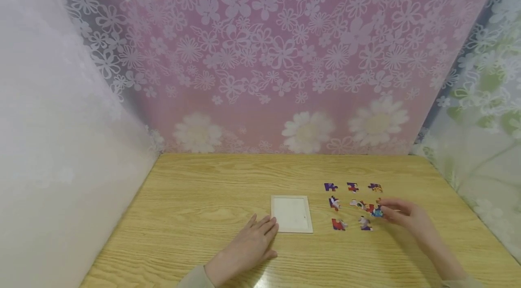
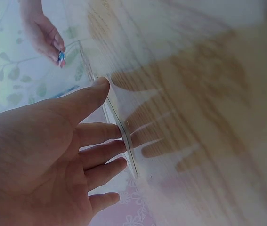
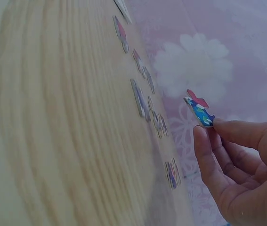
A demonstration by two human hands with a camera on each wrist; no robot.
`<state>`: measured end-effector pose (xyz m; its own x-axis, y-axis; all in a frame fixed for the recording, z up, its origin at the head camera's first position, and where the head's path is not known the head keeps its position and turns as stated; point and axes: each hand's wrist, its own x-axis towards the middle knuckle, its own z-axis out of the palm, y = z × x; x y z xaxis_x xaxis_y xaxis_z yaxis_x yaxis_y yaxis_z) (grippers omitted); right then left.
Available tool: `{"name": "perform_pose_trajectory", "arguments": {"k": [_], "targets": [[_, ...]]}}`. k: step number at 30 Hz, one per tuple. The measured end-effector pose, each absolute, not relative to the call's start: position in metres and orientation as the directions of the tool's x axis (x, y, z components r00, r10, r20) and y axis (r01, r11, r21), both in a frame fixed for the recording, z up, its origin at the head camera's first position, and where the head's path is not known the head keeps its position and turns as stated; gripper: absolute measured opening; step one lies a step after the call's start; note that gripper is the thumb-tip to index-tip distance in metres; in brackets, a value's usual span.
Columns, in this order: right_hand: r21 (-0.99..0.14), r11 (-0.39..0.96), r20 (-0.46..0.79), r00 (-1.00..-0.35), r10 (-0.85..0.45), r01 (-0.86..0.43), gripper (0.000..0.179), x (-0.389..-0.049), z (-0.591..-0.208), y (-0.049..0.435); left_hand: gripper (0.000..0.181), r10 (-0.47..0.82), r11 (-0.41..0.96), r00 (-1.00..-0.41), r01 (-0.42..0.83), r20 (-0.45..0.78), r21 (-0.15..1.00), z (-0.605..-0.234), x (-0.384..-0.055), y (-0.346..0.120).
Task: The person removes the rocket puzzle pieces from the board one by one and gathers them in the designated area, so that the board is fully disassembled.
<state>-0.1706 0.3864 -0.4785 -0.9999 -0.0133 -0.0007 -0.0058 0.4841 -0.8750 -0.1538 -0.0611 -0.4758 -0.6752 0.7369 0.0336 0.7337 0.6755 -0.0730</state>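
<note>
My right hand (image 1: 411, 219) pinches a jigsaw puzzle piece (image 3: 201, 113), red and blue with white, between thumb and fingertips. In the right wrist view the piece is lifted off the table. Just left of it in the head view, several other jigsaw pieces (image 1: 338, 224) in purple, red and white lie spread in loose rows. My left hand (image 1: 250, 245) rests with fingers extended at the left edge of a small white puzzle frame (image 1: 310, 218), fingertips on its rim. The frame lies flat with its pale inside showing.
The wood-grain table (image 1: 195, 206) runs back to a pink flowered curtain (image 1: 252, 75). A whitish curtain (image 1: 61, 166) hangs along the left side, and a leaf-patterned one (image 1: 484, 152) along the right. A sleeve (image 1: 197, 278) covers the left forearm.
</note>
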Motion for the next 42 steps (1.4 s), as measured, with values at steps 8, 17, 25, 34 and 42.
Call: {"name": "perform_pose_trajectory", "arguments": {"k": [8,17,25,34,42], "targets": [[-0.857,0.514,-0.053,-0.999,-0.005,0.043,0.048,-0.163,-0.483,0.408,0.066,0.743,0.668,-0.667,0.738,0.049,-0.096,-0.476,-0.154,-0.062],[-0.858,0.495,-0.176,-0.984,-0.026,0.14,0.042,-0.164,-0.491,0.427,0.066,0.738,0.674,-0.674,0.734,0.037,-0.082,-0.473,-0.153,-0.062],[-0.835,0.52,-0.24,-0.969,-0.05,0.18,0.044,-0.166,-0.487,0.431,0.066,0.736,0.676,-0.676,0.732,0.031,-0.085,-0.47,-0.152,-0.062],[-0.726,0.676,-0.203,-0.979,-0.036,0.126,0.045,-0.168,-0.482,0.424,0.067,0.735,0.678,-0.678,0.731,0.028,-0.074,-0.471,-0.153,-0.061],[-0.655,0.749,-0.177,-0.984,-0.021,0.101,0.037,-0.173,-0.48,0.421,0.067,0.736,0.677,-0.676,0.733,0.03,-0.072,-0.472,-0.154,-0.062]]}}
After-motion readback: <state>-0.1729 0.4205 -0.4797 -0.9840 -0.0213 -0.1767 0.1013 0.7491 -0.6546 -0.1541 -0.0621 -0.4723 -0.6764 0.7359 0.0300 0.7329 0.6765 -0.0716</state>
